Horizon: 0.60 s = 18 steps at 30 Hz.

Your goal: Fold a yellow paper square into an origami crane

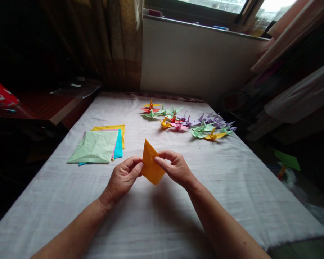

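Between both hands a folded orange origami paper (151, 165), kite-shaped with its sharp tip up, is held above the white cloth. My left hand (126, 172) pinches its left corner between thumb and fingers. On the other side, my right hand (175, 165) grips the right edge, thumb on the near face and fingers behind. To the left lies a stack of coloured paper sheets (95, 145), a creased pale green one on top, with yellow, blue and pink edges showing beneath. Several folded paper cranes (202, 127) in orange, red, green, pink and purple sit beyond my hands.
A white cloth (226, 201) covers the table. At the left stands a brown wooden surface (59, 111) with a clear plastic sheet and a red object (1, 93). Behind are a wall, a curtain (118, 46) and a window sill. Fabric hangs at the right.
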Motion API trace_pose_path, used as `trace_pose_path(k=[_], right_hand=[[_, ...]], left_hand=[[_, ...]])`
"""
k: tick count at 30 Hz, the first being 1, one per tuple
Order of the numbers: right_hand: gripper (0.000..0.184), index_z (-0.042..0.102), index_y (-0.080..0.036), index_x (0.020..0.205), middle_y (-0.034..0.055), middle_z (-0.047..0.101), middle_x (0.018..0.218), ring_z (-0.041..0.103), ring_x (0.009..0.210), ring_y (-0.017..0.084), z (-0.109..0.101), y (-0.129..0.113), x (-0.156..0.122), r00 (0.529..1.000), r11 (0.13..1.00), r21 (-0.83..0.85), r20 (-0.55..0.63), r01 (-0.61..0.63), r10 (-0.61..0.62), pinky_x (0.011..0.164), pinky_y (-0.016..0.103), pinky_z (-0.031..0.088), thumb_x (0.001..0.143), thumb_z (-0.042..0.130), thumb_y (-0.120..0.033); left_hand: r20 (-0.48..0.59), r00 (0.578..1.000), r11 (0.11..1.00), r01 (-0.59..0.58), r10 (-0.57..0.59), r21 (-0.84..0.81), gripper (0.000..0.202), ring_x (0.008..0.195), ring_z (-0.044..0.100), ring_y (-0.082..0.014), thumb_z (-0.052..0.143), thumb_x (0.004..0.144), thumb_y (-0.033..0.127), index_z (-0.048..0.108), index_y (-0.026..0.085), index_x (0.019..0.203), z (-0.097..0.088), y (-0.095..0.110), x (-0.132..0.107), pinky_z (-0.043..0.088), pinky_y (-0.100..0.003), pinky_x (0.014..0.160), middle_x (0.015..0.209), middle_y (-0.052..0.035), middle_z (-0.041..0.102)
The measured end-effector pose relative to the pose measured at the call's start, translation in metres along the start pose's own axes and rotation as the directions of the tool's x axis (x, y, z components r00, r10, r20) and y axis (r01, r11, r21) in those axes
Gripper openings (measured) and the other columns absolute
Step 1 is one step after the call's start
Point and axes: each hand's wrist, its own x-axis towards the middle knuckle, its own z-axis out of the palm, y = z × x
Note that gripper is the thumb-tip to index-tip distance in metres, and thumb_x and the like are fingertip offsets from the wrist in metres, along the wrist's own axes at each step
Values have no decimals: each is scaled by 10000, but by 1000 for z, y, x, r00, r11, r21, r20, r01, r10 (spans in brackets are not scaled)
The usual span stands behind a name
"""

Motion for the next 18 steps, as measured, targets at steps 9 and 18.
trace_pose_path(k=[9, 18], right_hand=[[163, 717, -192, 746, -23, 636, 633, 536, 589, 114, -12, 11, 43, 941, 861, -495, 223, -115, 254, 509, 204, 350, 814, 588, -264], [268, 700, -213, 1076, -18, 662, 680, 555, 577, 124, -15, 21, 41, 952, 818, -560, 161, -129, 261, 547, 224, 390, 870, 568, -323]], left_hand=[[158, 868, 563, -433, 470, 704, 183, 924, 682, -176, 499, 933, 228, 669, 216, 998, -20, -17, 4, 550, -326, 856, 990, -51, 728], [514, 824, 331, -567, 238, 754, 360, 1308, 511, -251, 458, 970, 236, 595, 238, 1303, -13, -34, 4, 264, -540, 1166, 1388, -73, 594]])
